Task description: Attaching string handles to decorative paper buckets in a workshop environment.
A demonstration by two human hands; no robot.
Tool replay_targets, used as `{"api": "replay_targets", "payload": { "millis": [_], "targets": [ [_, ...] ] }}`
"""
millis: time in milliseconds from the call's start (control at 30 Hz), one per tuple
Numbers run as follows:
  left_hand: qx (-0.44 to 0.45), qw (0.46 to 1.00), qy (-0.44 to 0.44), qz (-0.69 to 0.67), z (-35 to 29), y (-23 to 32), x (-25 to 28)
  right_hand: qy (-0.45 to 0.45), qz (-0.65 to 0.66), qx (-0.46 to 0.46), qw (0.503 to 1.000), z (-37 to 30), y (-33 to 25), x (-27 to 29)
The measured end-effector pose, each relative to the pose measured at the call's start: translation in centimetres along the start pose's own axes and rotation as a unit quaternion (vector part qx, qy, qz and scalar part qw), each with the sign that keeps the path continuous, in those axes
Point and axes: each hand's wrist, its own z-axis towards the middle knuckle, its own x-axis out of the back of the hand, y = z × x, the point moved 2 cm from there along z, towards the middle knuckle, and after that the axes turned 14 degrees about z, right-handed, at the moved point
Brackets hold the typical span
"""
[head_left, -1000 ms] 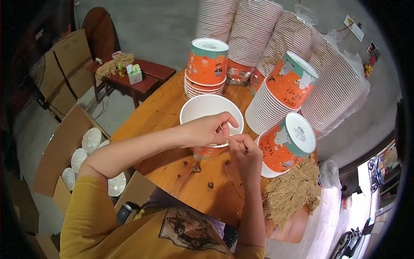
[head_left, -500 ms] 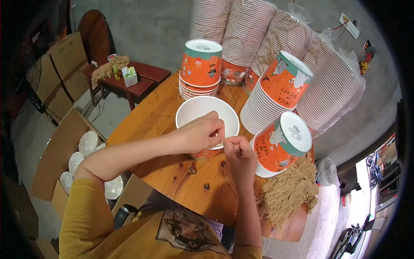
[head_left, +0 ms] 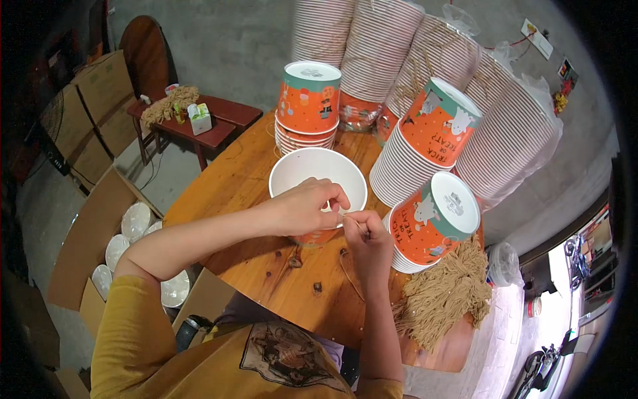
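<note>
An open white-lined paper bucket [head_left: 312, 163] with an orange outside stands upright before me on the wooden table [head_left: 266, 266]. My left hand [head_left: 307, 206] reaches over its near rim, fingers curled, with thumb and fingertips at a thin tan cord there. Beside it, my right hand [head_left: 369, 239] pinches the same cord [head_left: 349, 272] between thumb and forefinger; a length hangs below, over the table. The cord's fixing point at the rim is hidden by my fingers. A bundle of tan cords [head_left: 444, 292] lies to the right of my right hand.
Upside-down stacks of orange buckets stand at the back left [head_left: 309, 100], right [head_left: 438, 123] and nearer right [head_left: 432, 219]. Tall plastic-wrapped stacks [head_left: 385, 43] rise behind. An open carton [head_left: 86, 249] with white buckets is at left, a red bench [head_left: 226, 126] beyond.
My left forefinger has lifted slightly away from the thumb. My right hand and the bucket have barely shifted; the cord remains between my hands.
</note>
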Motion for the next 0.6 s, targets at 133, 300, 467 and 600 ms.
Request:
{"api": "replay_targets", "payload": {
  "millis": [133, 300, 467, 600],
  "targets": [
    [0.133, 0.980, -0.125, -0.076, 0.1, 0.9, 0.4, 0.012, -0.022, 0.013, 1.000, 0.0, -0.3, 0.0],
    [0.004, 0.999, 0.025, 0.037, 0.1, -0.4, -0.5, 0.008, -0.055, 0.038, 0.998, -0.3, -0.7, -0.5],
    [0.030, 0.999, 0.034, 0.012, -0.1, 1.1, -0.4, 0.025, -0.077, 0.046, 0.996, -0.5, -0.2, -0.3],
    [0.059, 0.998, 0.013, -0.017, -0.1, 1.0, -0.7, 0.019, -0.087, 0.079, 0.993, -0.6, 0.1, -0.4]
  ]
}}
